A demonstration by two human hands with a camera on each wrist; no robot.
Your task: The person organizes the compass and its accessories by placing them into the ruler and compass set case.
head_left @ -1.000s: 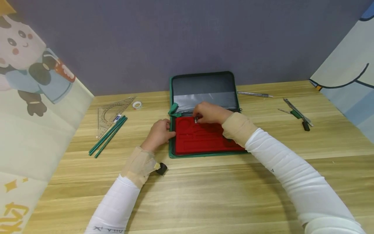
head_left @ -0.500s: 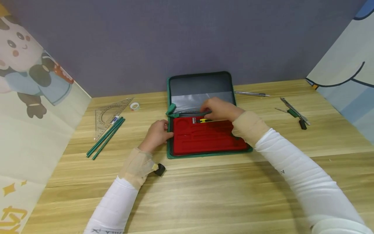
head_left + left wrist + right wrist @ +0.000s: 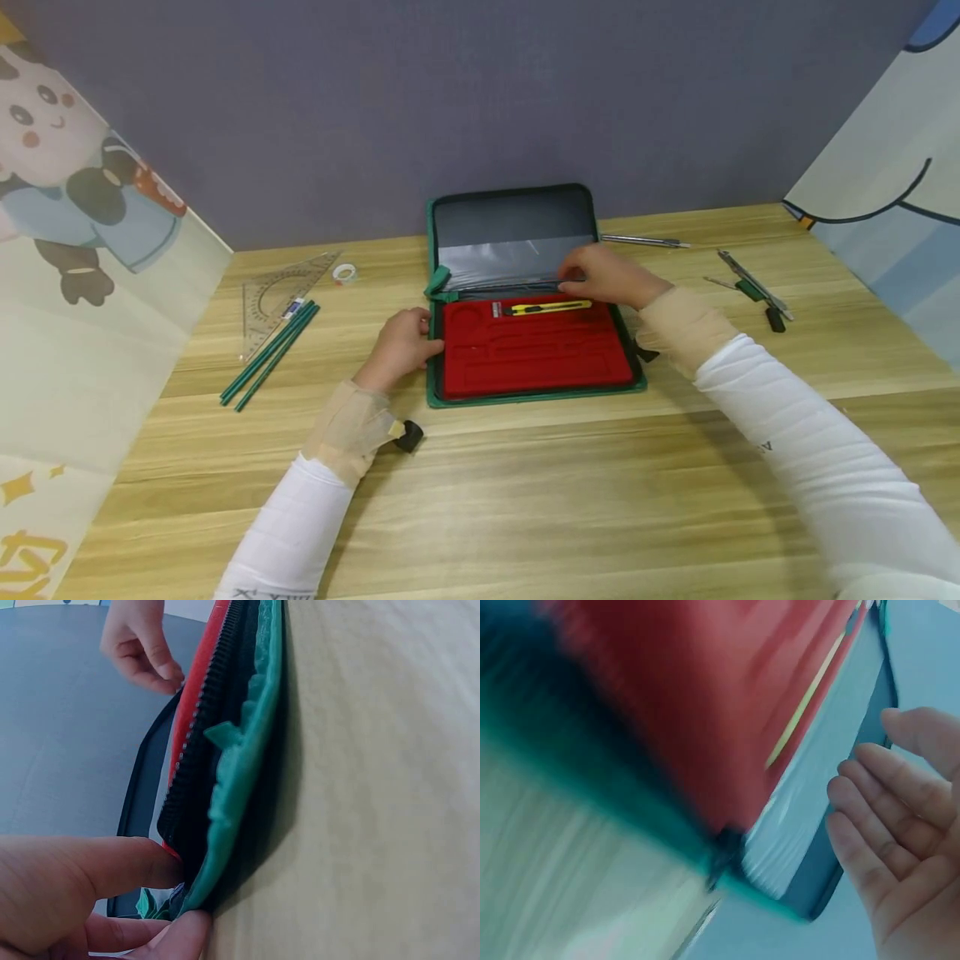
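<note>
A green zip case (image 3: 536, 401) lies unfolded on the table, its dark lid leaning back. Inside it is a red moulded tray (image 3: 540, 379) with shaped recesses. Along the tray's far edge sits a yellow utility knife (image 3: 551, 307), with a small piece with a black-and-white label (image 3: 497, 309) at its left end. My left hand (image 3: 397, 346) pinches the left rim of the case; the left wrist view shows thumb and fingers (image 3: 139, 862) around it. My right hand (image 3: 611, 275), fingers loosely bent and holding nothing, hovers over the case's right hinge area, apart from the knife.
On the left lie a clear set square (image 3: 262, 321), green pencils (image 3: 272, 354) and a small tape roll (image 3: 345, 272). A metal pen-like tool (image 3: 647, 241) lies behind the right hand. A compass (image 3: 757, 287) with small parts lies further right. A wall stands behind.
My right hand has let go of the yellow utility knife at the tray's far edge and drawn away to the right, uncovering the knife. The left hand keeps its hold on the case.
</note>
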